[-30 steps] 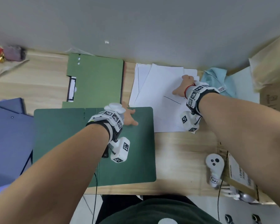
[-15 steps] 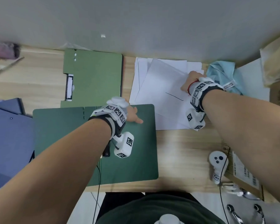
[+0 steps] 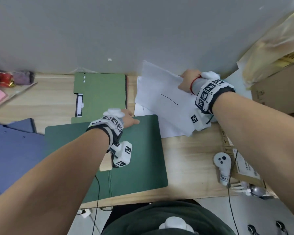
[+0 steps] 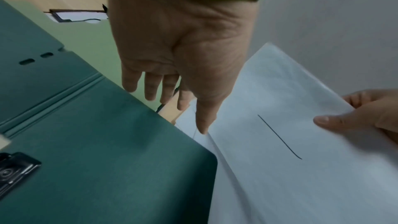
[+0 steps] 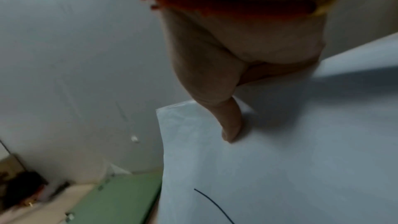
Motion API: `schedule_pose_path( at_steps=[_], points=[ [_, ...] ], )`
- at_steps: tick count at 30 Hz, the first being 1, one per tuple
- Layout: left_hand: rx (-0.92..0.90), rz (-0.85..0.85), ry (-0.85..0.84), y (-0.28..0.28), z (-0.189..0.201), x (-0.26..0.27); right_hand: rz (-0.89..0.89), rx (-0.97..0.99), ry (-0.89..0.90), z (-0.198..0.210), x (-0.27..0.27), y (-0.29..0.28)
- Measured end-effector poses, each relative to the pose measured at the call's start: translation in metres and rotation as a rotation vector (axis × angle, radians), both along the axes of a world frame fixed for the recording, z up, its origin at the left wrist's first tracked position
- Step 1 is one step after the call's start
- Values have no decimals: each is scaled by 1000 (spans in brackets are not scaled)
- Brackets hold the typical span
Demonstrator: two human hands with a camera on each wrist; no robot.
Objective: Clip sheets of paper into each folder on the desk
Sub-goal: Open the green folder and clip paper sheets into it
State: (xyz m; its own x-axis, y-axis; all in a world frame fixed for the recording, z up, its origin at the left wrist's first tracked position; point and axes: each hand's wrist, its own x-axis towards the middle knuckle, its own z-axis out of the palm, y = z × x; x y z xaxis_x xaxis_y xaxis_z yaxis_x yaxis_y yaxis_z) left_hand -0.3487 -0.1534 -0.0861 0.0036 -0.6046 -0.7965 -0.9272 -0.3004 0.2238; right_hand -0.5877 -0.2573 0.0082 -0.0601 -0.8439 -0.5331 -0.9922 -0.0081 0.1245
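My right hand [image 3: 188,81] pinches a white sheet of paper [image 3: 166,99] at its far right corner: the thumb [image 5: 230,125] lies on top of the sheet and the other fingers are curled under it. The sheet has one thin black line drawn on it, and it is lifted and tilted, its far edge standing up against the grey wall [image 3: 143,31]. Under it, more white sheets [image 3: 140,109] lie flat on the wooden desk [image 3: 190,158].

My left hand [image 3: 128,118] holds nothing. Its fingers are straight and a little spread, pointing away from me, and it is over the far edge of the dark green folder [image 3: 143,158]. I cannot tell if it touches the folder or stays just above. The fingertips [image 4: 150,94] reach toward the gap between this folder and the paper.

The dark green folder lies open in front of me, with a black metal clip [image 4: 15,171] near its fold. Behind it, against the wall, lies a light green folder [image 3: 105,92], also with a clip [image 3: 79,105]. A blue folder [image 3: 12,158] is at my left.

At my right, near the desk edge, a white controller [image 3: 222,165] lies beside a cardboard box [image 3: 244,167]. In the far left corner there are some small red and purple things [image 3: 12,78], blurred
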Motion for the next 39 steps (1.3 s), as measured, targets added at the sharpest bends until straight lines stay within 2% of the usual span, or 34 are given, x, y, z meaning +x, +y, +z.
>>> schedule_pose_path(
  at_steps=[4, 8, 9, 11, 13, 15, 17, 20, 26, 32, 35, 39],
  points=[
    [-106, 244, 117, 11, 5, 21, -196, -77, -401, 27, 20, 28],
    [-263, 567, 359, 34, 25, 50, -422, -84, -947, 18, 40, 78],
    [-302, 636, 424, 41, 43, 57, -469, -75, -1057, 10, 45, 91],
    [-351, 730, 527, 53, 62, 71, -548, -73, -1187, -2, 57, 114],
    [-413, 765, 530, 63, 70, 85, -590, -83, -1271, -9, 72, 134],
    [-539, 746, 497, 76, 78, 94, -630, -97, -1318, -14, 85, 152],
    [-578, 704, 534, 88, 86, 97, -666, -129, -1318, -18, 94, 163],
    [-614, 722, 566, 97, 90, 102, -691, -185, -1320, -18, 101, 170],
    [-644, 694, 663, 105, 107, 104, -671, -175, -1295, -6, 100, 175],
    [-666, 615, 490, 104, 109, 94, -687, -169, -1306, 3, 90, 169],
    [-645, 624, 496, 102, 107, 88, -695, -176, -1323, 6, 86, 166],
    [-593, 584, 407, 106, 100, 74, -665, -108, -1255, -14, 73, 167]
  ],
)
